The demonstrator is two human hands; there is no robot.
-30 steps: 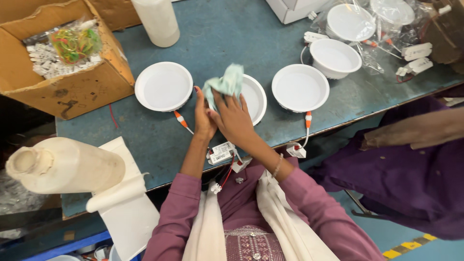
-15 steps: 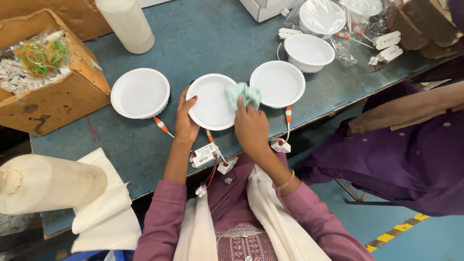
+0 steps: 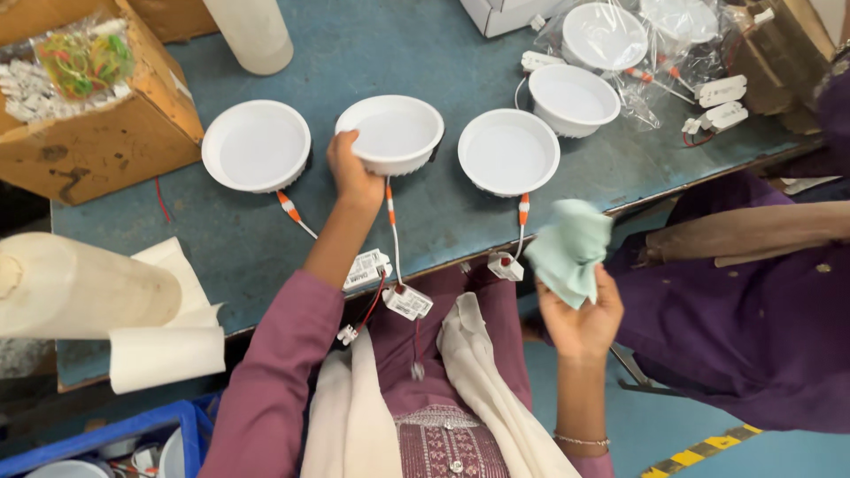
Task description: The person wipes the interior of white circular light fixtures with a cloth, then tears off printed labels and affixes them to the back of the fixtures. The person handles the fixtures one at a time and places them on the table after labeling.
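Three round white downlights lie in a row on the blue-grey table (image 3: 354, 53). My left hand (image 3: 351, 173) grips the near rim of the middle downlight (image 3: 390, 133), which is tilted up off the table. Its orange-and-white cable runs down to a small white driver box (image 3: 407, 301) hanging over the table's front edge. My right hand (image 3: 580, 319) is off the table, below its edge, and holds a crumpled pale green cloth (image 3: 569, 250). The left downlight (image 3: 256, 144) and the right downlight (image 3: 508, 150) lie flat on either side.
A cardboard box (image 3: 97, 106) with bagged parts stands at the left. A white paper roll (image 3: 84, 288) lies at the near left. More downlights (image 3: 574, 97) and plastic bags sit at the back right. A person in purple (image 3: 753, 292) is at my right.
My right hand has pulled the green cloth off the middle downlight and back below the table edge. My left hand has shifted to the downlight's near rim and tilted it up.
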